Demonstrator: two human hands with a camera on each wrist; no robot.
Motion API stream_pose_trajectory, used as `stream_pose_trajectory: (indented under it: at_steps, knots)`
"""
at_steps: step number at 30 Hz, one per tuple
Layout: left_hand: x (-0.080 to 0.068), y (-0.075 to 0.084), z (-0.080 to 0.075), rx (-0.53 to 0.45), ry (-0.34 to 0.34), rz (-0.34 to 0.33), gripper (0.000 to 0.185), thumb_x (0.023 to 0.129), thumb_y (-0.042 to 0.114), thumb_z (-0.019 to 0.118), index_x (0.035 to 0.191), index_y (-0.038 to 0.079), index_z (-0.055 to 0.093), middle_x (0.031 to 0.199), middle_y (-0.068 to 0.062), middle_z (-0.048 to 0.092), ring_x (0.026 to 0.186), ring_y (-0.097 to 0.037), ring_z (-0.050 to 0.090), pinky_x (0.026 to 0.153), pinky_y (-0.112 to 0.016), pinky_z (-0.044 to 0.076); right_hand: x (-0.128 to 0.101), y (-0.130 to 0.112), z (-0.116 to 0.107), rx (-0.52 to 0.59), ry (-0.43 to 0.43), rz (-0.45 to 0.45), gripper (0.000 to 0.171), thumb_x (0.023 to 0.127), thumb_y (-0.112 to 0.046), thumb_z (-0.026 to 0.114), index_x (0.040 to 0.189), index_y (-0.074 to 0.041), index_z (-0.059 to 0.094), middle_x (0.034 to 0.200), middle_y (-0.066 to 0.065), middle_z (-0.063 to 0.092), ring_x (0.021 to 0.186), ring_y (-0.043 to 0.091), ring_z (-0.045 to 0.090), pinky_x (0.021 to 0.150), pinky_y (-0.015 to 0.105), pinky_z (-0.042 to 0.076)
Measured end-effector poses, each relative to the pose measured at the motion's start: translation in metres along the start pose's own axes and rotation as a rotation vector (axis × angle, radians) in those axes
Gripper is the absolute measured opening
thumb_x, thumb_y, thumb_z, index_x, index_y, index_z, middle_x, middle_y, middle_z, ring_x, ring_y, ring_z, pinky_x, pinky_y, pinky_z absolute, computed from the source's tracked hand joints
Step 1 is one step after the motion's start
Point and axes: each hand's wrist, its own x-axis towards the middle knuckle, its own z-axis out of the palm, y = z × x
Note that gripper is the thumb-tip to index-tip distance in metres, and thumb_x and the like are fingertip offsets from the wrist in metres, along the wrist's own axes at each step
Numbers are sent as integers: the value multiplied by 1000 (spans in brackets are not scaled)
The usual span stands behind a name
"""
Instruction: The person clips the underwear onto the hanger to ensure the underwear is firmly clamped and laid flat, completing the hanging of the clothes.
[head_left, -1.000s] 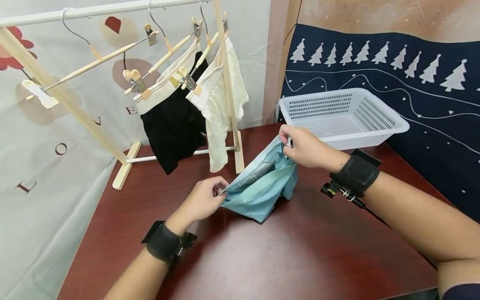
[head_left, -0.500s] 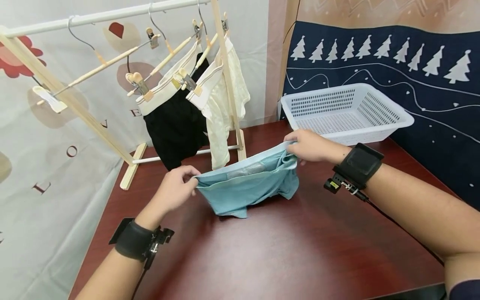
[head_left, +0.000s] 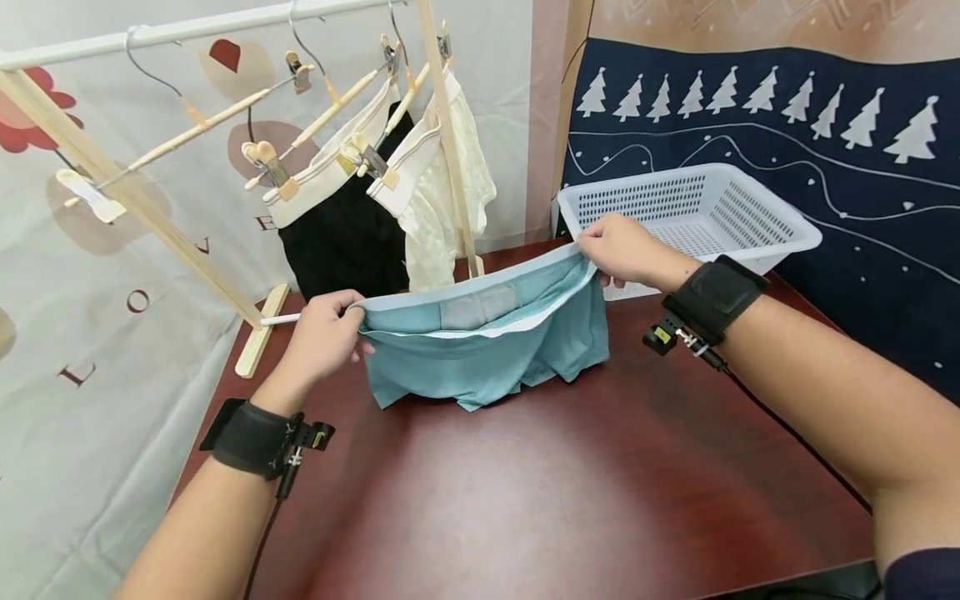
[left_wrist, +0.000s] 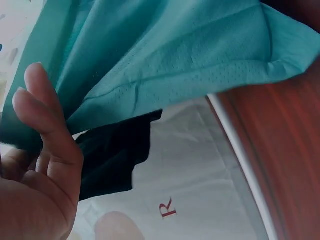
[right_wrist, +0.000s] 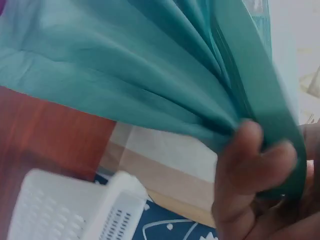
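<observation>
A pair of light blue shorts (head_left: 487, 346) hangs stretched by its waistband just above the dark red table (head_left: 570, 500). My left hand (head_left: 324, 332) pinches the waistband's left end and my right hand (head_left: 617, 247) pinches its right end. The left wrist view shows the blue shorts (left_wrist: 165, 60) draped over my left hand's fingers (left_wrist: 47, 115). In the right wrist view my right hand's fingers (right_wrist: 252, 165) clamp the bunched blue cloth (right_wrist: 130, 75).
A wooden drying rack (head_left: 225, 142) stands at the back left with black shorts (head_left: 345, 242) and cream shorts (head_left: 442, 192) clipped on hangers, plus one bare clip hanger (head_left: 180, 133). A white perforated basket (head_left: 690, 217) sits at the back right, behind my right hand.
Both hands have moved apart and upward. The shorts went from a crumpled heap on the table to a spread waistband, lifted and shifted toward the rack.
</observation>
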Motion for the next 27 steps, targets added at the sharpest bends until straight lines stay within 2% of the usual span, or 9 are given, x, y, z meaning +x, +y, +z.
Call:
stream_pose_trajectory:
  at_steps: [4,7,10,14,18,19,21,24,27]
  knots:
    - [9,9,-4,-28,48,-30,35,104,17,34,109,2,66,71,-15,70,54,-21,69,54,-32,55,8,-5,-5,77,48,-3,36,96,-10,34,63,-10,48,70,14,61,47,19,61,48,33,50]
    - [13,13,-4,-123,67,-48,38,105,17,31,118,2,64,97,-24,71,59,-13,71,59,-32,59,11,-6,-4,220,88,-2,38,101,-11,31,95,0,67,95,21,64,55,15,68,53,31,56]
    - [18,14,-3,-244,68,-34,40,106,15,29,126,1,60,118,-25,65,67,-7,73,66,-31,61,14,-6,-2,361,140,-8,42,104,-11,30,127,2,62,117,23,63,71,11,72,66,29,60]
    - [23,13,0,-301,135,24,38,106,15,31,123,3,63,123,-16,62,84,-4,73,77,-27,60,19,-5,-2,416,223,-54,41,105,-12,31,125,2,64,128,15,60,97,11,69,87,32,58]
    - [23,11,2,-196,254,98,35,106,17,36,116,10,69,117,-6,65,95,-6,66,85,-20,53,19,-5,-6,338,308,-130,40,106,-14,33,117,-3,70,127,9,66,113,14,64,103,32,50]
    - [23,11,3,-166,279,116,34,106,17,37,114,11,70,116,-5,66,95,-9,64,83,-20,51,17,-5,-7,312,330,-151,40,106,-15,34,114,-4,71,126,8,68,115,13,63,102,30,49]
    - [20,8,5,-119,317,149,33,105,17,39,113,13,71,116,-3,67,89,-14,59,76,-22,44,14,-3,-7,258,365,-194,40,105,-14,35,111,-6,73,124,6,70,112,10,63,90,23,48]
    - [11,2,10,-87,344,190,31,104,14,43,111,13,73,115,-4,68,84,-15,53,72,-25,39,7,3,-3,181,398,-236,39,102,-12,37,105,-9,76,113,6,73,74,8,58,60,22,36]
    - [-3,-6,16,-40,326,213,28,100,8,47,106,13,74,107,-4,68,74,-13,49,65,-23,38,-3,14,3,109,391,-267,37,97,-7,40,98,-7,77,96,9,70,53,11,36,49,26,26]
